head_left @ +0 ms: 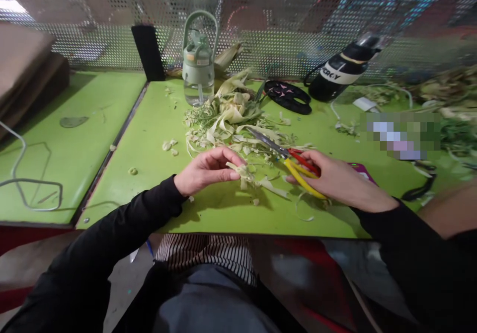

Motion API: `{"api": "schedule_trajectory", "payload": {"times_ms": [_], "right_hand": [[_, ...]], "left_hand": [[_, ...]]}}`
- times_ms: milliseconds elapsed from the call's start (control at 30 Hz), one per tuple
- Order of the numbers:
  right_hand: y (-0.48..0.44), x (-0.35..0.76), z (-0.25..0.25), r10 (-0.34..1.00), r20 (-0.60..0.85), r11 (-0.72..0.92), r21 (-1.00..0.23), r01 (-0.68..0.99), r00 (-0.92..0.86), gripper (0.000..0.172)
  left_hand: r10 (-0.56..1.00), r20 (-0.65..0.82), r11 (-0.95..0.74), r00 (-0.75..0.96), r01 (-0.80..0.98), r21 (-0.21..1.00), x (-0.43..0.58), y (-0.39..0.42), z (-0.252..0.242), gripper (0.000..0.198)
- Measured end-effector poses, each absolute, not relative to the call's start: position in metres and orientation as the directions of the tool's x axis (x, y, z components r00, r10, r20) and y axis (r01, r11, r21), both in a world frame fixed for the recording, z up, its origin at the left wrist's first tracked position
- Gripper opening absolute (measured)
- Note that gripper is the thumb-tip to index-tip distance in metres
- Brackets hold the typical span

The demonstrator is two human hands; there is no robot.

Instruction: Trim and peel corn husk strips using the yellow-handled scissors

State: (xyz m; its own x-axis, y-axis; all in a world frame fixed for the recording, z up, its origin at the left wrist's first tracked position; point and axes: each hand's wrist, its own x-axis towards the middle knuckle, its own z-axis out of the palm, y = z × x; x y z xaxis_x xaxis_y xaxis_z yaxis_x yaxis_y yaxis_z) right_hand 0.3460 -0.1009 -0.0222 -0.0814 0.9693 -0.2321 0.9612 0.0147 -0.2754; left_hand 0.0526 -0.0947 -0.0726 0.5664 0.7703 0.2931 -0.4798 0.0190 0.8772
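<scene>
My left hand (pixel 206 170) pinches a pale leaf strip (pixel 249 176) against the green table (pixel 156 139), thumb and fingers pressed together. My right hand (pixel 341 181) is closed round the yellow and red handles of scissors (pixel 288 160). Their blades point up and left toward a heap of cut leaf strips (pixel 231 119). Both forearms are in black sleeves and rest near the table's front edge.
At the back stand a pale green water bottle (pixel 198 59), a black block (pixel 148 52) and a tipped black bottle (pixel 345 69) before a perforated metal screen. Black scissors (pixel 288 97) lie behind the heap. More leaves pile at the right (pixel 450 99). A wire loop (pixel 35 181) lies left.
</scene>
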Motion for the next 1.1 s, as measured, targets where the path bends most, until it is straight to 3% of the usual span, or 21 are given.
{"api": "schedule_trajectory", "payload": {"times_ms": [100, 200, 367, 600, 867, 1100], "right_hand": [[-0.117, 0.343, -0.019, 0.960, -0.225, 0.055, -0.430, 0.901, -0.166, 0.053], [-0.135, 0.338, -0.024, 0.940, -0.172, 0.157, -0.545, 0.824, -0.293, 0.052], [-0.153, 0.335, -0.043, 0.935, -0.045, 0.268, -0.556, 0.787, -0.351, 0.054], [-0.161, 0.330, -0.051, 0.956, 0.009, 0.240, -0.599, 0.764, -0.293, 0.058], [-0.157, 0.326, -0.038, 0.932, -0.093, 0.223, -0.617, 0.755, -0.351, 0.045], [-0.162, 0.326, -0.034, 0.935, -0.055, 0.232, -0.650, 0.723, -0.350, 0.044]], "left_hand": [[0.780, 0.302, 0.004, 0.548, -0.487, 0.874, 0.053, -0.094, -0.073, 0.024], [0.795, 0.320, -0.007, 0.515, -0.521, 0.853, 0.054, -0.092, -0.076, 0.029], [0.825, 0.302, -0.022, 0.478, -0.507, 0.862, 0.054, -0.091, -0.078, 0.032], [0.829, 0.279, -0.014, 0.484, -0.481, 0.876, 0.056, -0.094, -0.076, 0.031], [0.802, 0.312, -0.011, 0.509, -0.511, 0.860, 0.054, -0.096, -0.074, 0.028], [0.749, 0.319, 0.001, 0.581, -0.481, 0.876, 0.050, -0.097, -0.069, 0.026]]}}
